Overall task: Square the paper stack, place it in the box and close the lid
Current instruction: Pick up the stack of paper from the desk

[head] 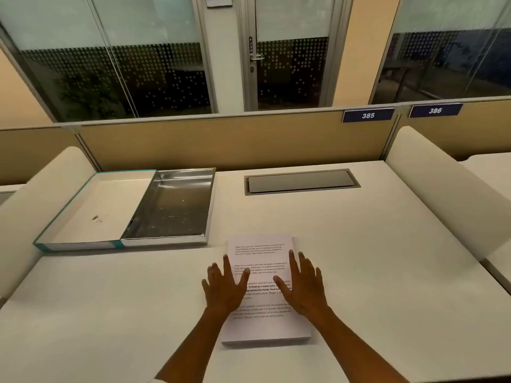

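A thick stack of printed white paper (262, 327) lies flat on the desk in front of me. My left hand (225, 288) rests open over the stack's left edge, fingers spread. My right hand (304, 286) lies open on its right side, fingers spread too. At the far left of the desk the box lies open: a silver-lined tray (171, 208) with its lid (96, 211), white inside with a teal edge, folded out flat to the left. The box is empty and about a hand's length beyond the stack.
The white desk (387, 286) has padded side dividers left and right and a tan partition behind. A recessed grey cable flap (301, 181) sits in the desk at the back centre. Number plates 385 and 386 hang on the partition.
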